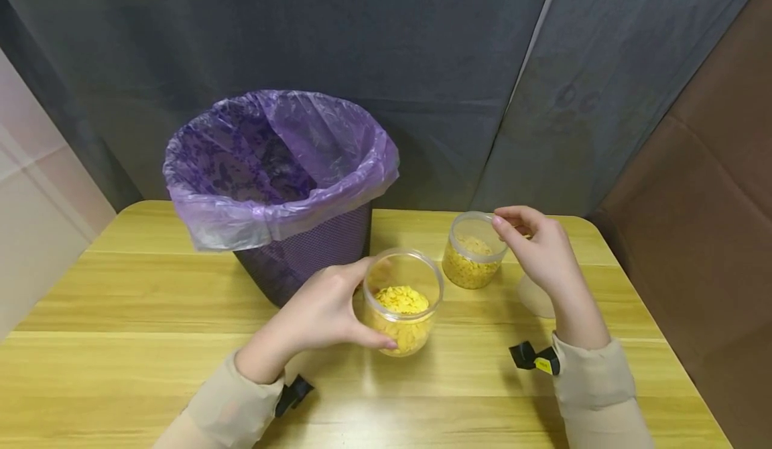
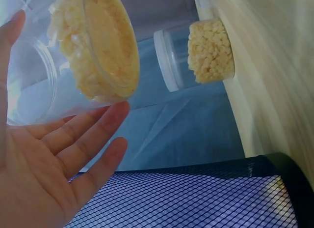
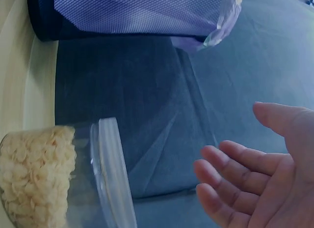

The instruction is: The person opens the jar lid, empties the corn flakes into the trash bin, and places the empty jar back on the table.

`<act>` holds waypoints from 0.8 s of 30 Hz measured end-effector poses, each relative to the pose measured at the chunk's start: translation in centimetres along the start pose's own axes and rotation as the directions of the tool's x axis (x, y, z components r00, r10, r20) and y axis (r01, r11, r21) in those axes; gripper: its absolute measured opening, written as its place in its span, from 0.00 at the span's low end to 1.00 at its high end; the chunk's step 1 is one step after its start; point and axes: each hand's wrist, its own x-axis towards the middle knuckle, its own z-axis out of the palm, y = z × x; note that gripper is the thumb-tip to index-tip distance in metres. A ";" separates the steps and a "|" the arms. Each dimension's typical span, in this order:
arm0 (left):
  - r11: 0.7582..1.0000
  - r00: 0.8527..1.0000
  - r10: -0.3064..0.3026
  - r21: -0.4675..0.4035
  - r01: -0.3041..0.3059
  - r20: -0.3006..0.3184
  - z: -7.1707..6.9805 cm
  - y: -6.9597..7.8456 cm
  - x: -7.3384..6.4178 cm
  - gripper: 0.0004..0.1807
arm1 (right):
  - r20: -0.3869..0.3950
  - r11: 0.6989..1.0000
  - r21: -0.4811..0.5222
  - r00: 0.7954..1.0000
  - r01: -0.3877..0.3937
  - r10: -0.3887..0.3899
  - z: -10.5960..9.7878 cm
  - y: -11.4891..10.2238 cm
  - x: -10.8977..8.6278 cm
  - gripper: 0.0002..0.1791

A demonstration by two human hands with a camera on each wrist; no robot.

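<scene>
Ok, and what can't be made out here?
Head: floor of the mesh wastebasket, hidden by the purple liner.
Head: right side of the pale disc, behind the right forearm.
Head: any lettering on the yellow tag, too small.
Left wrist: part of the held flake jar, cut off by the top edge.
Right wrist: part of the standing jar, cut off at the bottom edge.
</scene>
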 end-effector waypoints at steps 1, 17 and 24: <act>1.000 1.000 0.009 -0.004 -0.009 -0.007 -0.1 0.0 0.0 0.52 | -0.007 1.000 0.011 1.000 0.010 -0.010 0.0 -0.2 0.1 0.26; 0.994 0.990 0.095 -0.043 -0.100 -0.105 -1.9 0.3 -0.8 0.49 | -0.031 0.987 0.132 0.995 0.094 -0.091 0.2 -3.0 1.4 0.22; 0.985 0.978 0.153 -0.055 -0.163 -0.145 -2.4 0.5 -0.8 0.47 | -0.049 0.979 0.166 0.993 0.115 -0.108 -0.1 -4.2 1.6 0.21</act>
